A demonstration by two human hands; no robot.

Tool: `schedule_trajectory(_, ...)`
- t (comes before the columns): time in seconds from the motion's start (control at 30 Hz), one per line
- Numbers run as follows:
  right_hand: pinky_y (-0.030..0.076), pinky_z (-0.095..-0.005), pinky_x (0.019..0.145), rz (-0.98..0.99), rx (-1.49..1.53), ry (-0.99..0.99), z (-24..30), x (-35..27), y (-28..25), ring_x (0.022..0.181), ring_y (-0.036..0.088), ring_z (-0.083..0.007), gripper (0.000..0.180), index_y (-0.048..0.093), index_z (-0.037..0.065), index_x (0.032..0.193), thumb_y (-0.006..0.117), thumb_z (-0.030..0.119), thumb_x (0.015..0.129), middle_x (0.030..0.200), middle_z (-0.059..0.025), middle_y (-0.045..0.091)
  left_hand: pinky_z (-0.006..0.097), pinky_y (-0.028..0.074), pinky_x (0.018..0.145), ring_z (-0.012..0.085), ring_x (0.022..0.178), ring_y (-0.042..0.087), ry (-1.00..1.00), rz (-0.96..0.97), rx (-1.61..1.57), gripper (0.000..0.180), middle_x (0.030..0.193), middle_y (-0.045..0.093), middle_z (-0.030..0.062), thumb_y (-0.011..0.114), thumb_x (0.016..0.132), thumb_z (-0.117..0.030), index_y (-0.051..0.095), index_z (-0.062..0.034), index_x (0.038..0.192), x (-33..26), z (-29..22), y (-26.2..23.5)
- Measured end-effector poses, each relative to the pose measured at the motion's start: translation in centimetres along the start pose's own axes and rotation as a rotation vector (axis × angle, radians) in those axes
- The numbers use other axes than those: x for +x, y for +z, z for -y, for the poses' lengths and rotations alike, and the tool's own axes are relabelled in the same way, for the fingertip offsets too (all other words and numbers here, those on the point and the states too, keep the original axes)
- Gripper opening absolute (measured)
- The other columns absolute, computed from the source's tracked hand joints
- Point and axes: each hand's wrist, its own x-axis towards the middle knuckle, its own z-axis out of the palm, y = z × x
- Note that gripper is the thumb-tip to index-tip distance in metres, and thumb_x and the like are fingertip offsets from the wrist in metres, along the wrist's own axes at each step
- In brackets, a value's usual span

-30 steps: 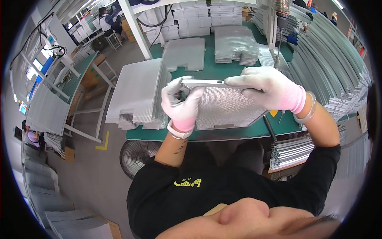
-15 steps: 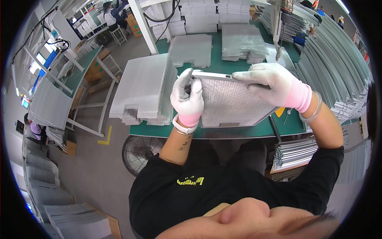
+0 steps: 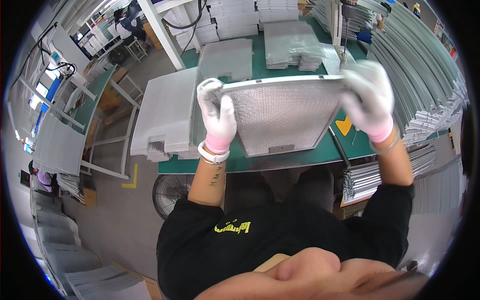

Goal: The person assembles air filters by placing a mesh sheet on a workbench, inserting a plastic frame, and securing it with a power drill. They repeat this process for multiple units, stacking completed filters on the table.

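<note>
A silver metal mesh filter panel (image 3: 285,115) in a thin frame stands tilted over the green worktable (image 3: 240,164), its face toward me and its lower edge by the table's near side. My left hand (image 3: 216,107), in a white glove with a pink cuff, is closed on the panel's upper left corner. At the upper right corner is my right hand (image 3: 368,97), gloved the same way. Motion smears its fingers, so their grip on the frame cannot be made out. Right of the panel lie a yellow flat scraper (image 3: 344,126) and a black-handled tool (image 3: 339,147).
Mesh sheets form a tall stack (image 3: 167,100) at left, with more stacks (image 3: 227,57) behind. A vertical tool (image 3: 347,30) hangs at the back right. Long metal strips (image 3: 417,75) crowd the right side. Below the table are a floor fan (image 3: 170,192) and a box of strips (image 3: 370,182).
The panel has swung to show more of its face, its top edge now a longer line. My right hand has moved from the middle of the top edge to the right corner.
</note>
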Motion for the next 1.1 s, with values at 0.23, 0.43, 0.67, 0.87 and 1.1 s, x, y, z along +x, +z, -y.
schedule_trajectory(0.23,0.055,-0.0417,0.081,0.702,-0.322,0.873,4.4,-25.2,5.3,0.088,0.066,-0.0326,0.044,0.057,0.007,0.13,0.067,0.016,0.087,0.112,-0.0173,0.062,0.033,0.033,0.109,0.0182,0.123,0.046,-0.22,0.037,0.026,0.04,0.131,0.047,0.0097,0.047,0.096,0.004,0.041,-0.0034,0.134,0.4,0.3,0.3)
schedule_trajectory(0.43,0.055,-0.0458,0.08,0.792,-0.179,1.149,6.5,-30.2,6.3,0.093,0.065,-0.0384,0.035,0.055,0.004,0.127,0.058,0.015,0.094,0.107,-0.0189,0.061,0.032,0.046,0.097,0.0192,0.102,0.06,0.17,0.394,0.189,0.034,0.113,0.06,0.0091,0.054,0.096,0.0,0.05,-0.0033,0.13,9.0,-4.9,2.0)
schedule_trajectory(0.67,0.044,-0.026,0.053,0.202,0.633,1.638,5.8,-24.7,1.6,0.056,0.049,-0.0075,0.038,0.051,0.002,0.133,0.058,0.016,0.098,0.077,-0.0017,0.055,0.038,0.05,0.073,0.0249,0.077,0.06,0.655,1.093,0.472,0.032,0.084,0.06,0.0054,0.063,0.085,-0.014,0.064,-0.0133,0.118,4.1,-2.7,10.5)
schedule_trajectory(0.87,0.051,-0.0298,0.072,0.403,0.349,1.136,5.0,-16.6,-6.9,0.071,0.059,-0.0159,0.054,0.046,-0.001,0.143,0.06,0.008,0.091,0.082,-0.0088,0.06,0.042,0.047,0.082,0.0242,0.074,0.058,0.514,0.878,0.437,0.063,0.078,0.058,0.0046,0.075,0.076,-0.036,0.059,-0.0069,0.129,2.6,-2.2,12.5)
schedule_trajectory(1.1,0.047,-0.0238,0.069,0.08,0.28,0.777,1.9,-9.1,-11.1,0.075,0.056,-0.0124,0.057,0.03,-0.001,0.155,0.047,0.006,0.101,0.098,-0.009,0.062,0.043,0.042,0.086,0.0251,0.069,0.055,0.255,0.322,0.593,0.075,0.068,0.054,0.0065,0.074,0.073,-0.036,0.054,-0.0014,0.137,-1.8,-0.4,15.6)
